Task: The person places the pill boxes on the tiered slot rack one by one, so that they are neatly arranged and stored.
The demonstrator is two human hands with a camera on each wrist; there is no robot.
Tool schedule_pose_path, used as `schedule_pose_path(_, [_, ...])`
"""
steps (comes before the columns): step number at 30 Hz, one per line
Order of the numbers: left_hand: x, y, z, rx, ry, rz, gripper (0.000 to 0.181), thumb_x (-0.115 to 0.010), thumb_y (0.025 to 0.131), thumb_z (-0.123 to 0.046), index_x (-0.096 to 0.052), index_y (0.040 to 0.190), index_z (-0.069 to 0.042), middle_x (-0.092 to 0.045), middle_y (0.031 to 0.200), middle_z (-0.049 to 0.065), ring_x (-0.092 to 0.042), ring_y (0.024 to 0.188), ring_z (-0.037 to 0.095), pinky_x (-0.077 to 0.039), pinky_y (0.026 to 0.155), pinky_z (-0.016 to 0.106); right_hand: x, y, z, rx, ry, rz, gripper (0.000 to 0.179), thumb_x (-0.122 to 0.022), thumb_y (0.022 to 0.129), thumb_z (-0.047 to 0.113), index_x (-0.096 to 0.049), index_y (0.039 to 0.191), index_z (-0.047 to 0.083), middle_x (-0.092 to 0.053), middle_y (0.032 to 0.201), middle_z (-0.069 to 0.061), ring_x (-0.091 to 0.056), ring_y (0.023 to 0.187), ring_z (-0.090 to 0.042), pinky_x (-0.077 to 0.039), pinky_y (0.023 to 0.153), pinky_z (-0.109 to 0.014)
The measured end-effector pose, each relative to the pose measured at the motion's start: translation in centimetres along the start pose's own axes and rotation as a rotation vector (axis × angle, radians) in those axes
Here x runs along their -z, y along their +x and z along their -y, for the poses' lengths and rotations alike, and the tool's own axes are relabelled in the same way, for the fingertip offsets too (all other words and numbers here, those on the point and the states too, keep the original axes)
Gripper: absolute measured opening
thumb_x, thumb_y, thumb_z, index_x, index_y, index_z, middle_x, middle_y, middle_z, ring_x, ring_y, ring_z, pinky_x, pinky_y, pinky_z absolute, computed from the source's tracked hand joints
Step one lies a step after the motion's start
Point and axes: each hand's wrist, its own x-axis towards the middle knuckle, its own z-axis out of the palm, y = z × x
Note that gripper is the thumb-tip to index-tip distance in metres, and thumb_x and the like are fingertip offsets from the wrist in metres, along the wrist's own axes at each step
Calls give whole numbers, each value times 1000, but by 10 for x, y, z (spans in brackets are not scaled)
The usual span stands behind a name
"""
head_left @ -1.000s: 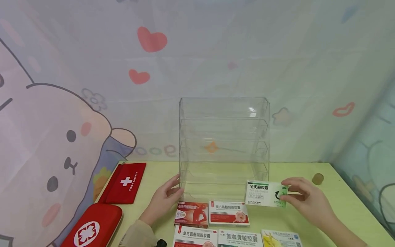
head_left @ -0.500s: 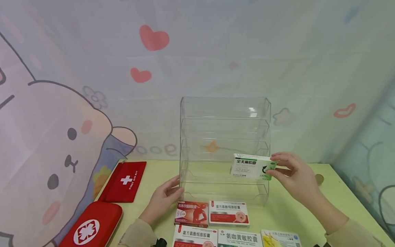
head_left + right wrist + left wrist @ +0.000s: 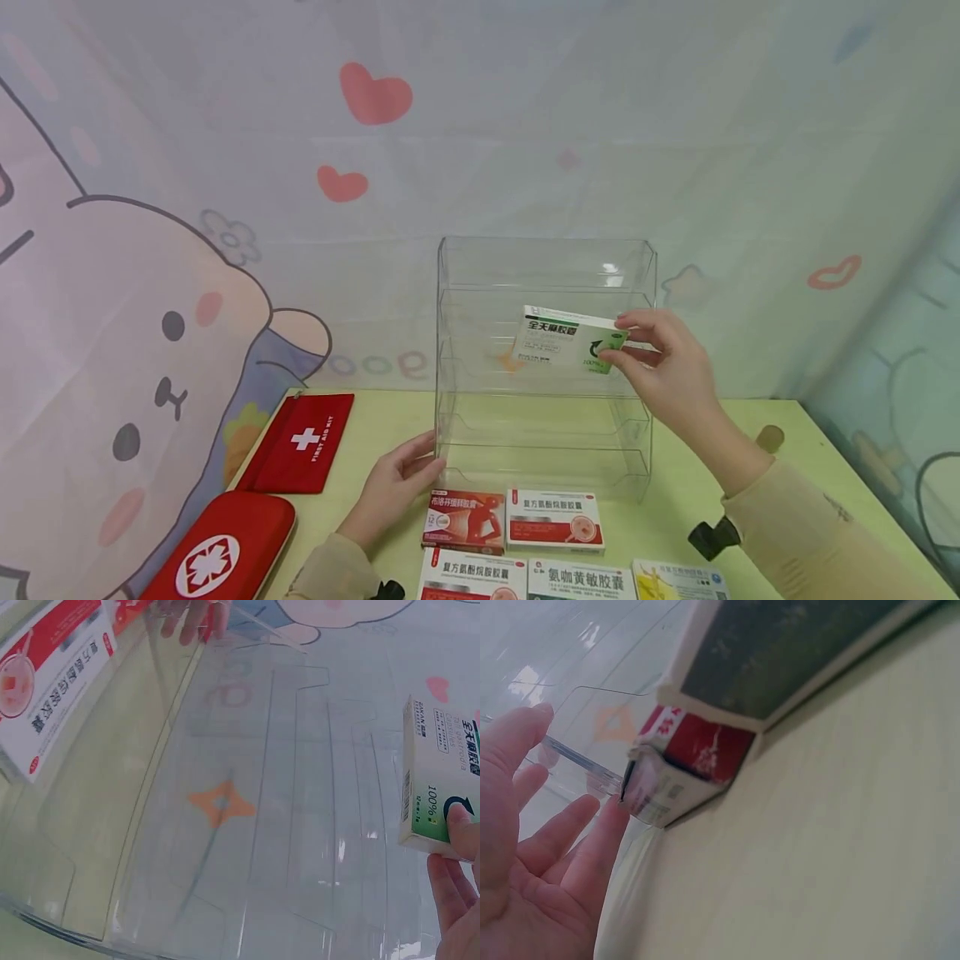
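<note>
Pinched box (image 3: pixel 566 340), underside (image 3: pixel 408 776) (right wrist view only)

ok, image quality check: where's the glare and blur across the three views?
Head: white glare upper right on the clear rack; large lettering on the white-green box readable. Left wrist: nearest box badly blurred, its lettering unreadable. Right wrist: hazy, bright streaks on the rack, its lower-left edge bowed, perhaps lens distortion.
</note>
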Motion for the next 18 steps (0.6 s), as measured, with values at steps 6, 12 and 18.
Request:
schedule_pose_path(6, [-1, 1, 2, -17, 9, -8, 59, -82, 102, -27, -63, 156, -15, -71, 150, 14, -73, 133, 33, -64, 104, 29, -12, 23, 5, 18, 15, -32, 48, -90, 87, -6, -72, 131, 0, -67, 124, -15, -65, 103, 17, -58, 90, -7])
schedule_pose_path(12, [-2, 2, 5, -27, 27, -19, 56, -82, 101, -30, -66, 154, -19, -70, 153, 10, -73, 135, 32, -63, 105, 30, -22, 48, 8, 31, 15, -57, 38, -88, 90, -3, -74, 125, 0, -64, 126, -14, -68, 106, 4, -58, 92, -7])
schedule_pose_path(18, [-5, 2, 7, -28, 3, -22, 56, -84, 100, -27, -67, 152, -15, -72, 150, 11, -75, 131, 31, -64, 102, 28, -28, 66, 8, 6, 7, -78, 37, -87, 93, 3, -72, 127, 0, -61, 129, -16, -75, 115, -29, -57, 92, -5])
